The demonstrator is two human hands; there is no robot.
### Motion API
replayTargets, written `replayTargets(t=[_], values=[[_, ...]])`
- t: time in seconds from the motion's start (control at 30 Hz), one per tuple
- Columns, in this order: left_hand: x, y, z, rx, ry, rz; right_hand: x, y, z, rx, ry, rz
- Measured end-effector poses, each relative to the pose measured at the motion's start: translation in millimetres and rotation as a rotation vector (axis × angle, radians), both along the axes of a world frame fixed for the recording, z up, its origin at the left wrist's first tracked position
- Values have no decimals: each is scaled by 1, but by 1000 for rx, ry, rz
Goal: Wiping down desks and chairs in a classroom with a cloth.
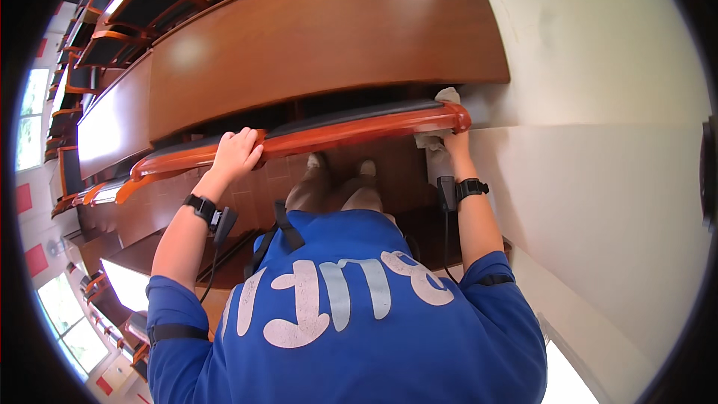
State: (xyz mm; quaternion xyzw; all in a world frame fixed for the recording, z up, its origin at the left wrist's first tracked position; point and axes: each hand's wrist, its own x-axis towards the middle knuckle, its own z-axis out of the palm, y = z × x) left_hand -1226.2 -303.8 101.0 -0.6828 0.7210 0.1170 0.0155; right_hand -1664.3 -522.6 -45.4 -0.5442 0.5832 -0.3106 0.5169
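Note:
My left hand [238, 151] is closed over the top rail of a glossy red-brown wooden chair back [359, 133], near where two chair backs meet. Its thumb lies on the near face of the rail, and the fingers reach over the top. At the rail's right end is my right hand [459, 143], partly hidden behind the rounded wooden corner. A pale cloth [447, 95] shows above that corner and hangs below it as well, in my right hand. Black padding [353, 118] lines the far side of the chair back. I wear a dark strap with a small device on each wrist.
Beyond the chair backs stands a long brown wooden desk [331, 39]. A pale wall [589, 179] rises close on my right. Rows of black-padded wooden chairs [151, 3] extend to the upper left. My shoes [367, 167] are on the floor below the rail.

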Motion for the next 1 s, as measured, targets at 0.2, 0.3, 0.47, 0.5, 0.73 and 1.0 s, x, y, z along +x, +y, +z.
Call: replayTargets(t=[0.2,0.3,0.47,0.5,0.73,1.0], values=[[0,8,-3,10,-8,31,-11,17,21,-68,207,182],[-1,9,-1,15,2,58,-11,36,60,239,147,265],[2,10,-5,-36,-9,50,4,56,96,271,-262,250],[0,9,-4,-37,1,52,10,54,100,230,-234,299],[-1,6,-5,-60,5,38,133,93,88,97,-108,1023],[-3,8,-9,-76,1,44,156,122,66,277,-290,972]])
